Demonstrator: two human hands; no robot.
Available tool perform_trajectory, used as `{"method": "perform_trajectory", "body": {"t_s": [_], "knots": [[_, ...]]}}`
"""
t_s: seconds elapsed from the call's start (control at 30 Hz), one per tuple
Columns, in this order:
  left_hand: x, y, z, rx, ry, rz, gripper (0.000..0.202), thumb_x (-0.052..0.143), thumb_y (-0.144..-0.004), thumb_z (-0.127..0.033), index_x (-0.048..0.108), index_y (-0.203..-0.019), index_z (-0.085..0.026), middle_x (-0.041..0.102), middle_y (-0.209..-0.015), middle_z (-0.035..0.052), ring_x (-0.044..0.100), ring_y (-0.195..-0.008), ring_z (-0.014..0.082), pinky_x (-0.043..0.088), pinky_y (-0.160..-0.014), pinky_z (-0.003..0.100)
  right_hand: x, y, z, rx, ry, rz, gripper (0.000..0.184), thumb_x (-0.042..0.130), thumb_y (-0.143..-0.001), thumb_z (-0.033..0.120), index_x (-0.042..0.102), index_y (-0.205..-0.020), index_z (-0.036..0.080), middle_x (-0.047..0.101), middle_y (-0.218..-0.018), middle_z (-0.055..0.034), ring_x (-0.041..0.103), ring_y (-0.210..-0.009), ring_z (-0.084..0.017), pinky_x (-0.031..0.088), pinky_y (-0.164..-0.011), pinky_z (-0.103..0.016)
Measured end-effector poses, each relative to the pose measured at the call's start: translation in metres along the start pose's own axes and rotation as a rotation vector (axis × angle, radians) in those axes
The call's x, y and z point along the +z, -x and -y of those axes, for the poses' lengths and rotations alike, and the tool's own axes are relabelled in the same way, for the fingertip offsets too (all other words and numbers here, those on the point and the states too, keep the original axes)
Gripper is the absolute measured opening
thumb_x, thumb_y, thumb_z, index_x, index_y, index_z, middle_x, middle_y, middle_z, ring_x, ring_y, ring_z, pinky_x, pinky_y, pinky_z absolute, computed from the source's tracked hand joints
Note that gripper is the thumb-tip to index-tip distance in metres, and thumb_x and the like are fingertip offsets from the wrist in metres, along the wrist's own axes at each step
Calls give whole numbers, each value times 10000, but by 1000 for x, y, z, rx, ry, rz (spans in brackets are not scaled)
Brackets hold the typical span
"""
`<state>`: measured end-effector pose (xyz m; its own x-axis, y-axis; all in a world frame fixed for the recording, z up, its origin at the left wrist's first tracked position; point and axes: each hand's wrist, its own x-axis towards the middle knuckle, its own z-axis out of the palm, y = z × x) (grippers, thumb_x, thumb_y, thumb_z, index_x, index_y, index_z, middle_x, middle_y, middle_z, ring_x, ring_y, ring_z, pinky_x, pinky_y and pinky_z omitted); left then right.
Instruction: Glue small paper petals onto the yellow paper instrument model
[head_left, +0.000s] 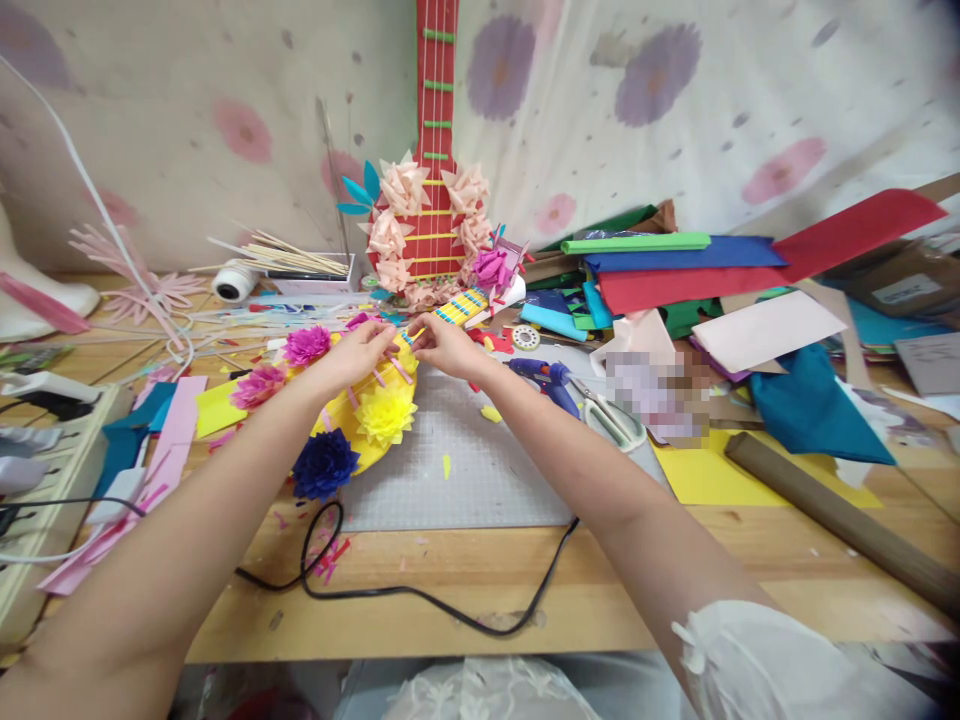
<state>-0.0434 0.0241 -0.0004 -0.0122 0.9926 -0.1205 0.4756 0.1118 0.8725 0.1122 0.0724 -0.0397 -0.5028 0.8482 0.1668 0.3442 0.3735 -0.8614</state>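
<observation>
A yellow craft guitar (367, 440) lies aslant on the grey cutting mat (480, 470), its yellow neck (461, 306) pointing away to the right. Yellow, pink and dark blue paper flowers decorate its body, and short pink strips lie across it. My left hand (366, 352) is over the upper body, fingers bent together near the neck joint. Close beside it, my right hand (444, 345) pinches thumb and fingers at the same joint. Whatever sits between the fingertips of either hand is too small to make out.
A red craft guitar (435, 235) with peach paper flowers stands upright behind. To the right are a blue glue gun (541, 374), scissors (619, 425), coloured paper sheets (690, 280) and a brown roll (832, 515). A black cable (420, 592) crosses the front; a power strip (64, 480) is left.
</observation>
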Motion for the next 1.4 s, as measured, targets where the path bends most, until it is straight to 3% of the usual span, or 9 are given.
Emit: {"method": "perform_trajectory", "body": {"t_s": [0.27, 0.47, 0.7, 0.87, 1.03, 1.23, 1.4], "knots": [[2, -2, 0, 31, -123, 18, 358, 420, -828, -484, 546, -937, -167, 640, -863, 88, 620, -805, 211, 471, -577, 278, 2, -5, -9, 3, -22, 28, 279, 536, -652, 32, 467, -867, 196, 571, -694, 58, 602, -737, -110, 459, -718, -260], [3, -7, 3, -11, -75, 60, 402, 453, -818, -504, 549, -1022, -171, 619, -920, 104, 622, -773, 213, 465, -498, 261, 1, -4, -7, 5, -96, 39, 296, 550, -638, 33, 462, -873, 189, 575, -700, 50, 599, -739, -112, 461, -714, -252], [3, -6, -2, 3, -209, 104, 451, 423, -814, -548, 555, -1049, -186, 640, -927, 98, 630, -832, 237, 469, -522, 260, 0, -1, -7, 19, -103, 49, 293, 541, -639, 36, 478, -881, 188, 575, -715, 50, 585, -734, -103, 466, -715, -249], [3, -2, -6, 121, -214, 18, 416, 438, -811, -513, 549, -1057, -196, 622, -1039, 91, 621, -853, 208, 484, -587, 260, -1, 0, -6, 20, -103, 66, 308, 538, -630, 26, 477, -881, 194, 585, -719, 49, 593, -740, -109, 478, -729, -261], [4, -4, -6, 60, -120, 109, 400, 473, -806, -492, 560, -1042, -182, 632, -961, 106, 628, -791, 212, 464, -512, 254, -1, -1, -6, 7, -119, 83, 315, 526, -630, 19, 471, -888, 191, 588, -731, 45, 596, -747, -111, 483, -734, -266], [3, -6, -2, 77, -170, 32, 368, 557, -732, -519, 627, -876, -188, 650, -876, 85, 621, -866, 261, 478, -570, 280, -2, 1, -4, 16, -168, 92, 310, 522, -632, 31, 462, -891, 190, 571, -725, 37, 590, -755, -118, 486, -764, -288], [4, -6, -4, 37, -161, 21, 377, 555, -723, -525, 618, -873, -185, 622, -772, 74, 619, -741, 243, 459, -508, 280, -5, 10, -3, 37, -315, 55, 368, 506, -608, 8, 419, -911, 198, 565, -821, 11, 597, -791, -120, 495, -776, -295]]}}
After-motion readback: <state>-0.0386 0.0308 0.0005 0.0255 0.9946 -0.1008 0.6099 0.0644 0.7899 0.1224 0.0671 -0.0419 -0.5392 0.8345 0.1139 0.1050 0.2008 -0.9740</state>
